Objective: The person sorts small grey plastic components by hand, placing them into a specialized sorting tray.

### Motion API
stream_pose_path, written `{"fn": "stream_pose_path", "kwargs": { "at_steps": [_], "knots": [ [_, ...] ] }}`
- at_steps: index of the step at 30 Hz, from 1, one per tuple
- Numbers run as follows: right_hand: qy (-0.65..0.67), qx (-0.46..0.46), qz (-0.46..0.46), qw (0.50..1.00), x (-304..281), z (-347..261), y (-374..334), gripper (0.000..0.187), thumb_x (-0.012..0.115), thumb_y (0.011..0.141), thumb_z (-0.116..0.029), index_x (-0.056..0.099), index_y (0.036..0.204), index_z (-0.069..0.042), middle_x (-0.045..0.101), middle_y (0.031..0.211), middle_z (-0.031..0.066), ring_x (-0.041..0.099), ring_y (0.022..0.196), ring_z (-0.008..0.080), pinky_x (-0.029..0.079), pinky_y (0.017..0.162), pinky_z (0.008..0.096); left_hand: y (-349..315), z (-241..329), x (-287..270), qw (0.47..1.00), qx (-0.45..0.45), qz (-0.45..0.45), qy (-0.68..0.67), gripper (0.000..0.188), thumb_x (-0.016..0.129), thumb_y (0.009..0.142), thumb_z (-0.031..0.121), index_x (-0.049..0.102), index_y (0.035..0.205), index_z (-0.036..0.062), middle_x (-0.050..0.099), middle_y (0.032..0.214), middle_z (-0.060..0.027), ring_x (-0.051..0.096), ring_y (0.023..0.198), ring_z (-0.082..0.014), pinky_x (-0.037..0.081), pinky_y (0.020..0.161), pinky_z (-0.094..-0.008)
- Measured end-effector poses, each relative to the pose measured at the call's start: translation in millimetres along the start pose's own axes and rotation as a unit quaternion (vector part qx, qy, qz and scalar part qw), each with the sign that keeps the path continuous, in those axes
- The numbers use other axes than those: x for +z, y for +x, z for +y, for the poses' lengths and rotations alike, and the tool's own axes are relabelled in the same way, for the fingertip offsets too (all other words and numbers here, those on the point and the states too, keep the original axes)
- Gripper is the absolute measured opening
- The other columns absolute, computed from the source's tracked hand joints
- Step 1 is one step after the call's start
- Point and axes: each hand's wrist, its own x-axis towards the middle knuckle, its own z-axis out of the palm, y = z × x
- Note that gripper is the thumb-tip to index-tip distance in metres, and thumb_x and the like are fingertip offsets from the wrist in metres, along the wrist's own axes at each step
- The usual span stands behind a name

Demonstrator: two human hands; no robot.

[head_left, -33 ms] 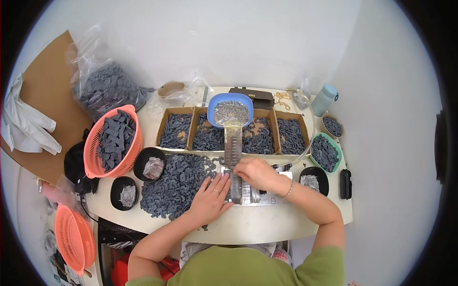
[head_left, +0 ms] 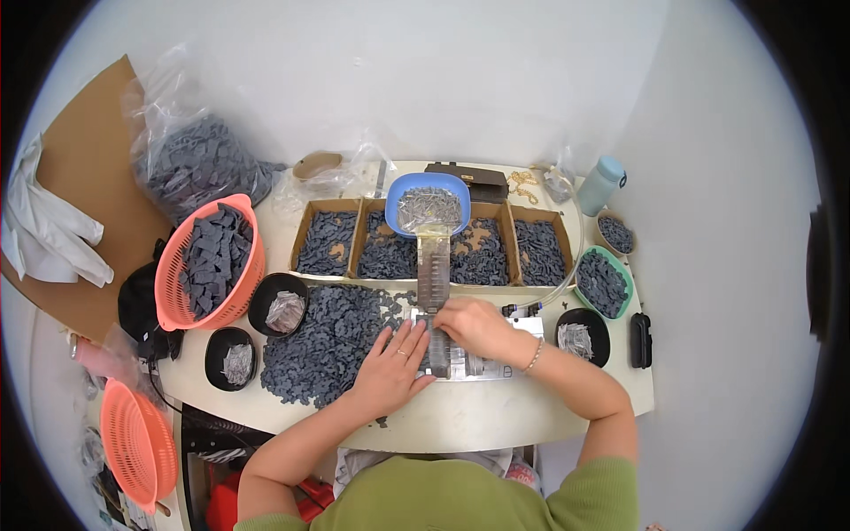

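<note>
A long ridged, see-through track (head_left: 434, 276) runs from the blue bowl (head_left: 393, 212) toward me onto a small metal fixture (head_left: 526, 325). My left hand (head_left: 390, 367) lies flat at the track's left side, fingers stretched out, fingertips touching its edge. My right hand (head_left: 478, 329) comes in from the right, over the fixture. Its fingertips are pinched together at the track's right edge; what they hold, if anything, is hidden. Thin silvery pieces (head_left: 428, 209) fill the blue bowl. Beside my left hand spreads a pile of small dark-grey pieces (head_left: 323, 345).
Behind the pile stands a divided cardboard tray (head_left: 356, 248) of grey pieces. Black bowls (head_left: 211, 358) with thin pieces flank the work area. A coral basket (head_left: 251, 279) stands left; a green bowl (head_left: 630, 292), a blue bottle (head_left: 602, 184) and a black case (head_left: 641, 342) stand right.
My right hand and wrist have shifted slightly downward, and more of the metal fixture's right part shows. My left hand has stayed nearly in place.
</note>
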Motion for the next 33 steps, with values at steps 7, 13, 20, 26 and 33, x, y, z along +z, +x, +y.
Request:
{"fn": "stream_pose_path", "kwargs": {
  "at_steps": [7, 13, 20, 26, 33],
  "knots": [
    [-0.127, -0.057, 0.072, 0.988, 21, -15, -18, 0.017, 0.058, 0.075, -0.007, 0.068, 0.088, -0.008, 0.06, 0.089, 0.0064, 0.058, 0.085, 0.0251, 0.05, 0.073, 0.0357, -12, -4, -6, 1.0, 0.0, 0.011, -0.023, 0.061, 0.058, 0.088, 0.042, 0.051, 0.128, -0.0036, 0.044, 0.14, -0.019, 0.036, 0.134, -0.032, 0.025, 0.11, -0.049],
    [-0.048, -0.023, 0.097, 0.994, 7, -6, -9, 0.023, 0.063, 0.071, 0.001, 0.071, 0.091, -0.007, 0.062, 0.096, 0.0074, 0.058, 0.089, 0.0262, 0.048, 0.079, 0.0372, -22, -2, -7, 0.999, 0.006, 0.024, -0.044, 0.059, 0.059, 0.087, 0.04, 0.052, 0.126, -0.004, 0.045, 0.138, -0.0187, 0.037, 0.134, -0.032, 0.026, 0.109, -0.0503],
    [0.219, 0.172, 0.238, 0.931, 13, 50, 41, 0.047, 0.063, 0.086, -0.013, 0.042, 0.126, -0.002, 0.06, 0.094, 0.0139, 0.059, 0.086, 0.0288, 0.047, 0.079, 0.0396, -4, -4, 3, 0.999, 0.016, 0.01, -0.047, 0.06, 0.06, 0.087, 0.037, 0.048, 0.131, -0.0022, 0.043, 0.14, -0.0179, 0.036, 0.134, -0.0326, 0.025, 0.11, -0.0495],
    [0.017, 0.06, 0.322, 0.945, -14, -33, 20, 0.046, 0.069, 0.082, -0.018, 0.048, 0.121, -0.006, 0.06, 0.094, 0.0089, 0.056, 0.085, 0.0217, 0.044, 0.077, 0.0374, -9, -24, -23, 0.993, -0.07, 0.06, -0.068, 0.055, 0.058, 0.09, 0.033, 0.047, 0.131, -0.0022, 0.045, 0.137, -0.019, 0.035, 0.133, -0.0338, 0.023, 0.11, -0.0494],
    [-0.235, -0.091, 0.105, 0.962, 36, -84, -72, 0.038, 0.059, 0.075, -0.013, 0.06, 0.112, -0.006, 0.062, 0.114, 0.0146, 0.058, 0.107, 0.0254, 0.044, 0.092, 0.038, -24, -33, -36, 0.987, -0.101, 0.06, -0.114, 0.05, 0.061, 0.088, 0.028, 0.051, 0.129, 0.0014, 0.045, 0.136, -0.0189, 0.035, 0.133, -0.036, 0.023, 0.11, -0.0502]
  ]
}}
